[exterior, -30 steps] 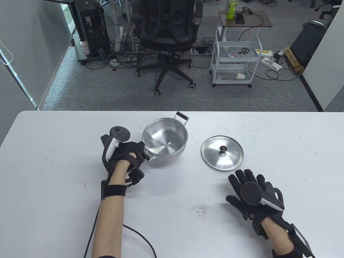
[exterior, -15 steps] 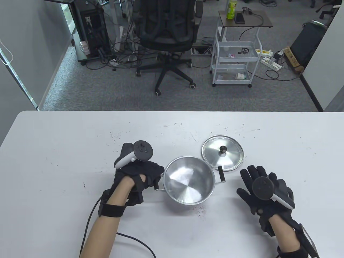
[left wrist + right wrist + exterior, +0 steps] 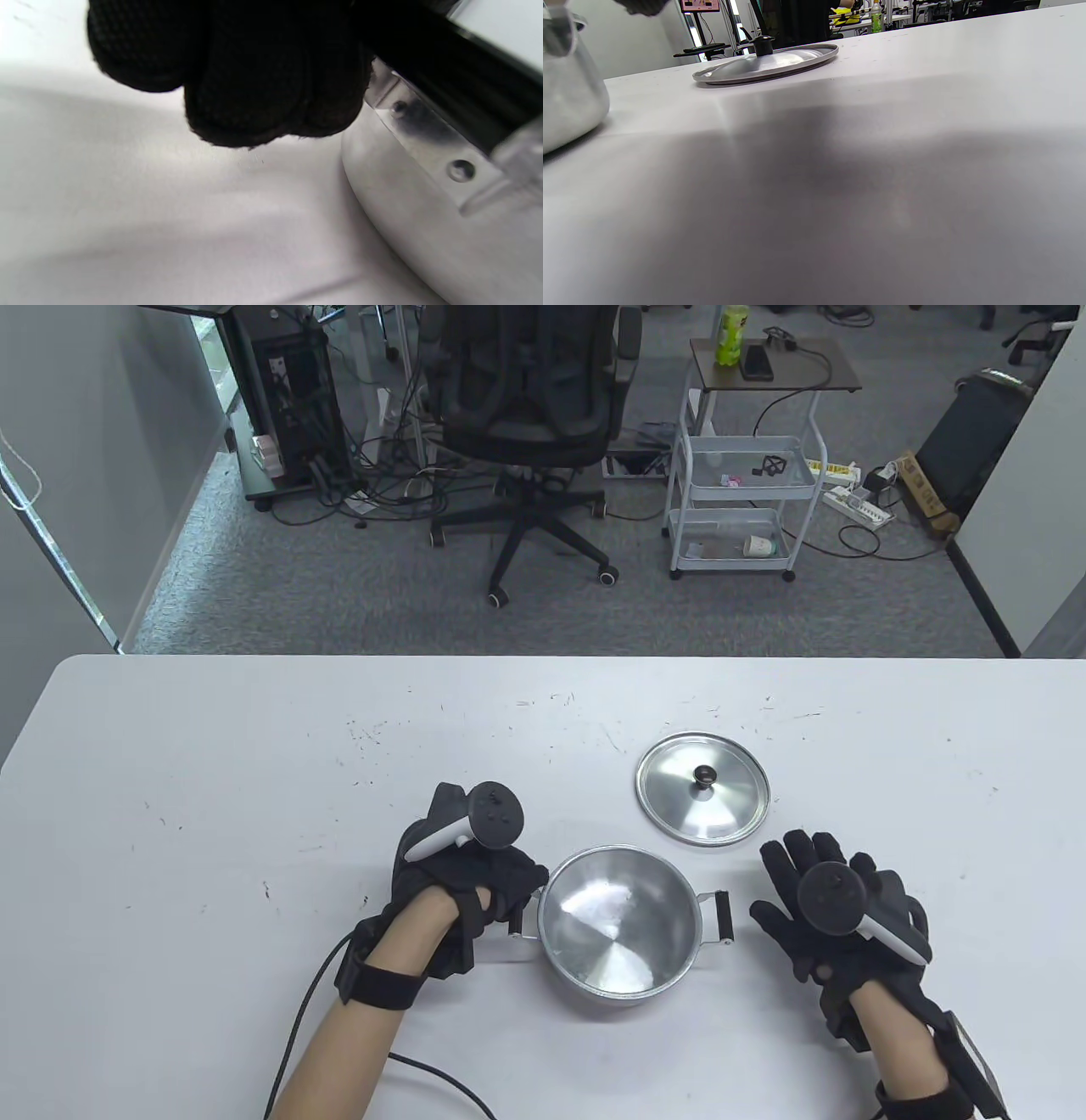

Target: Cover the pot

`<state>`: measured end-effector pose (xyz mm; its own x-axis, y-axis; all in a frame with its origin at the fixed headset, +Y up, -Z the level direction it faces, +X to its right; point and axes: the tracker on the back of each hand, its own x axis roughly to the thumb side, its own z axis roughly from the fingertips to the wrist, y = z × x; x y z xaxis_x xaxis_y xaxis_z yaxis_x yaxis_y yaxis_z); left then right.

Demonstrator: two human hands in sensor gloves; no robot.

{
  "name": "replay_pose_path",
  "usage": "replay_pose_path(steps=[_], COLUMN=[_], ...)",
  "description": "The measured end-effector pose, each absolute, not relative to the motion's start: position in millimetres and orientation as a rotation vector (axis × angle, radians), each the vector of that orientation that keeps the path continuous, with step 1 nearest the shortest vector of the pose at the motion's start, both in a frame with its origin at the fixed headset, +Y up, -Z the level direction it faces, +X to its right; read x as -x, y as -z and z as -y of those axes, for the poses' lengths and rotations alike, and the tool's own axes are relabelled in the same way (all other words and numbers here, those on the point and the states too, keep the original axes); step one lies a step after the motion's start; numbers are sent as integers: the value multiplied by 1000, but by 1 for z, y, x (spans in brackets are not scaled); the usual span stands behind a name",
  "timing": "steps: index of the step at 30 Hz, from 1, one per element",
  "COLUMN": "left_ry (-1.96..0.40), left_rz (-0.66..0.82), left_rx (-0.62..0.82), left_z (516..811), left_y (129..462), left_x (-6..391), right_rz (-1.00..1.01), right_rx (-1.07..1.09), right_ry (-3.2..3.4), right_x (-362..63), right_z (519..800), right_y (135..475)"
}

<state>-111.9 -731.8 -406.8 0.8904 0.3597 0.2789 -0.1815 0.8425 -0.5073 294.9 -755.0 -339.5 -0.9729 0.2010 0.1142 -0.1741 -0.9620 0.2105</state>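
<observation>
The steel pot (image 3: 618, 933) is seen uncovered and upright on the white worktop (image 3: 212, 780), near its front edge, with a black handle at each side. The left handle (image 3: 515, 918) is gripped by the left hand (image 3: 475, 886), its gloved fingers (image 3: 254, 84) curled closed around the handle beside the riveted bracket (image 3: 428, 144). The lid (image 3: 702, 788) is laid flat on the worktop, knob (image 3: 703, 774) upward, just beyond the pot's right side and apart from it. The right hand (image 3: 836, 916) is held beside the pot's right handle (image 3: 723, 915), clear of both pot and lid, its fingers spread apart and holding nothing.
</observation>
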Motion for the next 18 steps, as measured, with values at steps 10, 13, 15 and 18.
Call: replay_pose_path(steps=[10, 13, 15, 18], left_ry=[-97, 115, 210, 272], left_rz=[301, 260, 235, 231], left_rx=[-29, -29, -27, -21], left_z=[700, 700, 704, 710], left_y=[373, 363, 359, 355], left_x=[147, 157, 165, 173], right_rz=[-264, -250, -277, -331], right_rx=[-240, -223, -223, -211], right_ry=[-2864, -2884, -2936, -2944], right_x=[-282, -273, -263, -249], right_z=[734, 724, 720, 721], right_y=[357, 380, 400, 433])
